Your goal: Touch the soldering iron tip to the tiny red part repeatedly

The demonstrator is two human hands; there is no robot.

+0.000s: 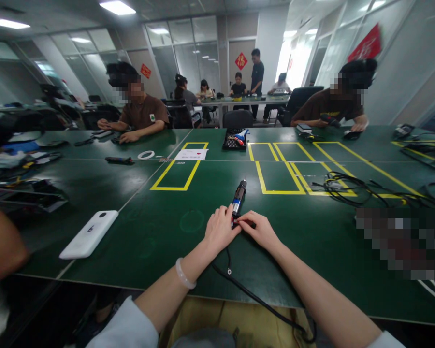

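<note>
A dark electric screwdriver with a blue and silver band (pixel 239 197) lies on the green table (pixel 174 241), its thin tip pointing away from me. My left hand (pixel 220 227) is wrapped round its near end. At that end, the thumb and forefinger of my right hand (pixel 259 228) pinch a small red part (pixel 235 221), partly hidden between the fingers. A black cable (pixel 255 302) runs from under my left hand over the table's front edge. Beside it a thin lead ends in a small metal ring (pixel 229 271).
A white power bank (pixel 90 235) lies at the left. Black cables (pixel 339 186) are heaped at the right, near yellow tape outlines (pixel 282 192). Further back stand a black tray (pixel 235 145) and a paper (pixel 191 154). People sit across the table.
</note>
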